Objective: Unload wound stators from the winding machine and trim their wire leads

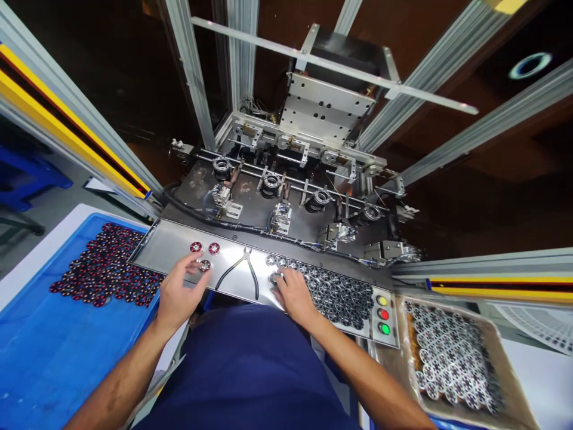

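Note:
My left hand [179, 291] rests on the steel shelf [170, 248] with its fingertips pinched on a small round red-and-silver disc [205, 266]. Two more such discs [196, 246] lie just beyond it. My right hand [293, 292] lies on the shelf with its fingers curled over a silver ring part [274, 278] at the left edge of a spread of several silver ring parts [335, 292]. Black-handled pliers [242, 272] lie between my hands.
A blue tray [54, 346] at the left holds several dark red discs [107, 272]. A box [514, 394] at the right holds silver parts. Yellow, red and green buttons [382, 313] sit on the shelf's right end. The machine has four round nests [271, 182] behind.

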Tool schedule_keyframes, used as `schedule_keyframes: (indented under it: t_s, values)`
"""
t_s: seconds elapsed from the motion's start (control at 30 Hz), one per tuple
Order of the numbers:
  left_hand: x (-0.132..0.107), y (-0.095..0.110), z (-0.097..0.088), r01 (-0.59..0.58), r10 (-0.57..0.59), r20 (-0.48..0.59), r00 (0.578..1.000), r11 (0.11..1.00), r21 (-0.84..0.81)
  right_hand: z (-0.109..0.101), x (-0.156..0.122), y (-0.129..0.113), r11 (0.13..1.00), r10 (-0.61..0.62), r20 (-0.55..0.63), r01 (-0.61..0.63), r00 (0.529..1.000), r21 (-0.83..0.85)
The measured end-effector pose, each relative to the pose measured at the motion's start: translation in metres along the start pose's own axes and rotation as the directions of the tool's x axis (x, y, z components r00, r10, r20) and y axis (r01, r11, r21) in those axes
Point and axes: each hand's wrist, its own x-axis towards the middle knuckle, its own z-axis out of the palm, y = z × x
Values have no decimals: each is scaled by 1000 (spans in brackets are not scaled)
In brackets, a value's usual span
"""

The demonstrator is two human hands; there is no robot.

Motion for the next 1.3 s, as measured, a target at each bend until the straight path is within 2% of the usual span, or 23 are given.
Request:
schedule_keyframes:
  t_s: [0.13, 0.23, 0.3, 0.4, 0.47, 0.5, 0.6, 0.63, 0.7, 0.83, 1.07, 1.23, 1.3]
  values:
    - [-8, 5, 2, 53, -46, 84, 995, 996, -75, -4, 13, 12, 994, -97, 32, 95, 995, 54]
    - [-9, 12, 6, 139, -105, 195, 975, 975, -173, -8, 22, 15, 973, -190, 1, 188, 982, 131]
    - [-5, 22, 9, 210, -118, 322, 939, 941, -266, -18, 30, 8, 952, -230, -64, 238, 971, 195]
    - [4, 47, 12, 326, -54, 532, 845, 840, -433, -47, 45, -15, 910, -245, -202, 297, 948, 290]
    - [10, 66, 13, 388, 13, 595, 804, 746, -541, -72, 57, -34, 857, -247, -312, 357, 918, 372]
    - [12, 75, 12, 406, 38, 597, 801, 699, -589, -84, 62, -43, 813, -242, -377, 399, 894, 424]
    - [13, 93, 10, 414, 63, 550, 833, 589, -694, -111, 73, -62, 658, -205, -545, 527, 813, 538]
    - [13, 97, 10, 409, 62, 529, 846, 561, -719, -116, 75, -64, 631, -200, -577, 555, 792, 542]
    - [11, 99, 9, 385, 46, 470, 881, 506, -772, -122, 77, -66, 647, -196, -611, 569, 767, 507]
    - [7, 99, 7, 300, -1, 335, 942, 446, -843, -127, 74, -64, 747, -188, -647, 536, 739, 394]
    - [7, 111, 3, 165, 47, 225, 973, 535, -828, -130, 72, -64, 755, -138, -669, 515, 730, 406]
    - [12, 114, -1, 18, 87, 106, 991, 684, -729, -124, 76, -59, 791, -254, -674, 550, 694, 268]
    - [13, 112, -2, -28, 111, 78, 991, 732, -681, -122, 77, -59, 797, -246, -692, 549, 679, 254]
